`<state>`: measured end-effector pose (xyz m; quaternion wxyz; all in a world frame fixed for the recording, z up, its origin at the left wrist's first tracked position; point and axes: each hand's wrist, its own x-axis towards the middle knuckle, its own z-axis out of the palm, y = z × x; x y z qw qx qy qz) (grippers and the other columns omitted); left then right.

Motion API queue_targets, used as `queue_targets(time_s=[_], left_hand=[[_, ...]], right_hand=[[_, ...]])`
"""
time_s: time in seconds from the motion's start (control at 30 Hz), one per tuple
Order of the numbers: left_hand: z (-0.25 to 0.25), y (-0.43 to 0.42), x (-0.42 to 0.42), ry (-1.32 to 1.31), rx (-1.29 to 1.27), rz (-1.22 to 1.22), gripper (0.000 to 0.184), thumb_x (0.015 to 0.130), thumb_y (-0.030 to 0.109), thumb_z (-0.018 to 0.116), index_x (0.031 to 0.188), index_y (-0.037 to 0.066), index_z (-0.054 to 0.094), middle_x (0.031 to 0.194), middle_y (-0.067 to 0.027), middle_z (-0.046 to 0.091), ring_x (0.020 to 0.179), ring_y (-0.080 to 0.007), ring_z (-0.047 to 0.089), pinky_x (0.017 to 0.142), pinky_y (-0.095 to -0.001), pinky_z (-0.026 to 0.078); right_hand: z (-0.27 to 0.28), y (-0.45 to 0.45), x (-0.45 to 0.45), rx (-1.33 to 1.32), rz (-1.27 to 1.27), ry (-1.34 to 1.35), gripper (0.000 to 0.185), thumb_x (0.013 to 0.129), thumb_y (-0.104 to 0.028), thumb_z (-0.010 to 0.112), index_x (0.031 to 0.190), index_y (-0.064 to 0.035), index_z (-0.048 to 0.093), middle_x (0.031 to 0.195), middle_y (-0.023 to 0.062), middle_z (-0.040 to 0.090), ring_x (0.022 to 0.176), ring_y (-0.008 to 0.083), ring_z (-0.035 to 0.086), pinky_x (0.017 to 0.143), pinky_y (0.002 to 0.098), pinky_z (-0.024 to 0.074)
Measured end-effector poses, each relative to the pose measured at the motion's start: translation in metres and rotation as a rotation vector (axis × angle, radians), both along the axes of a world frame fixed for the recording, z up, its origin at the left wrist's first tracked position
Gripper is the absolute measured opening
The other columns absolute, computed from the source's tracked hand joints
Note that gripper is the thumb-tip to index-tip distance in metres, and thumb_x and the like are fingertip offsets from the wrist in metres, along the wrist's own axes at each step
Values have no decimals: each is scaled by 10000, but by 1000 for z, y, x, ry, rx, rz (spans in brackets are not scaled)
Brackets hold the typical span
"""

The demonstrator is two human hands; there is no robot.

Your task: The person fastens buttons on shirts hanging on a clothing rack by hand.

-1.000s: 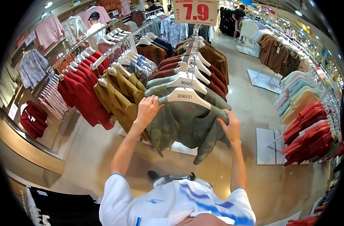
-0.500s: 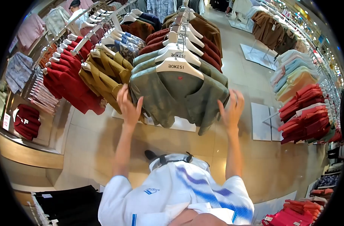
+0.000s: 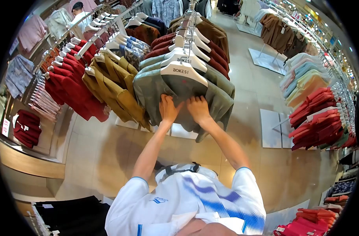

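A grey-green jacket with an open V-shaped front hangs at the near end of the middle rail on a white hanger marked BOKESI. My left hand has its fingers closed on the jacket's front, left of the middle. Close beside it, my right hand grips the front on the other side, fingers curled over the cloth. The fingertips are partly hidden in the fabric. Right behind hang more grey-green garments on a second marked hanger, then dark red tops.
To the left hang mustard garments and red garments. A rail of pastel and red clothes stands at the right above a white base. Black folded clothing lies low at left. Another person is at the far left.
Both hands have come inward from the jacket's outer sides to its front and closed on the cloth. The jacket and its hanger have shifted and tilted slightly.
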<state>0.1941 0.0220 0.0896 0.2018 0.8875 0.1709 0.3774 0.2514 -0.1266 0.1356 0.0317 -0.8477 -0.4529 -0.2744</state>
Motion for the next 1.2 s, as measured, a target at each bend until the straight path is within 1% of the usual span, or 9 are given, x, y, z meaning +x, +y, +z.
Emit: queue_targets(time_s=[0.07,0.3,0.43,0.47,0.53,0.6,0.7,0.97,1.2], left_hand=[[2,-2,5,-39,63,12,447,747,300,815,955,20,535,1026,-143,518,919,-357,557,774,-441,427],[2,9,-7,-129,72,-141,97,848,74,654,863,27,571,982,-138,545,878,-357,569,750,-453,414],[19,0,-63,-287,-49,-395,101,827,-88,605,868,-11,556,1021,-155,556,878,-325,580,726,-331,465],[21,-1,-79,-273,-110,-407,100,835,-92,599,868,-8,554,1039,-132,570,880,-268,584,732,-305,461],[20,-3,-103,-275,-169,-411,101,844,-95,592,867,-5,553,1056,-109,584,882,-212,588,737,-279,456],[17,-3,-115,-313,-784,-399,104,865,-75,612,893,5,550,1041,-72,597,793,-113,531,686,-248,433],[16,3,-115,-415,-861,-442,100,905,-57,593,926,23,537,1019,-27,587,788,-45,486,686,-205,409],[48,-20,-106,-430,-1169,-509,256,921,-59,589,1124,74,506,1061,1,564,898,-74,525,800,-213,425],[37,-9,-112,-240,-1425,-590,180,938,-56,585,1070,47,519,1077,-34,566,964,-88,545,836,-226,434]], right_hand=[[-14,0,7,-170,14,40,172,743,-87,664,915,-77,662,844,84,659,866,266,680,904,417,505],[27,-27,-8,-167,291,395,143,823,-109,601,951,-50,625,899,134,621,818,316,675,729,443,531],[35,-46,-12,-74,520,553,143,838,-120,591,971,-69,580,918,182,573,836,375,649,717,468,519],[36,-50,-15,-63,643,604,144,837,-121,591,972,-78,573,928,189,570,836,385,642,707,472,514],[36,-54,-23,-57,698,567,116,835,-116,595,938,-73,568,950,160,548,836,362,609,721,451,506],[38,-58,-29,-59,720,423,88,843,-138,595,908,-81,583,920,116,517,855,293,592,743,397,511],[42,-55,-30,-109,661,243,109,839,-149,593,931,-93,584,903,100,515,857,253,598,733,363,520],[52,-49,-28,59,697,367,132,824,-149,617,931,-94,562,799,54,536,760,228,625,703,349,526],[41,-57,-24,-26,492,162,207,784,-202,709,837,-86,546,727,69,554,681,234,612,634,339,507]])
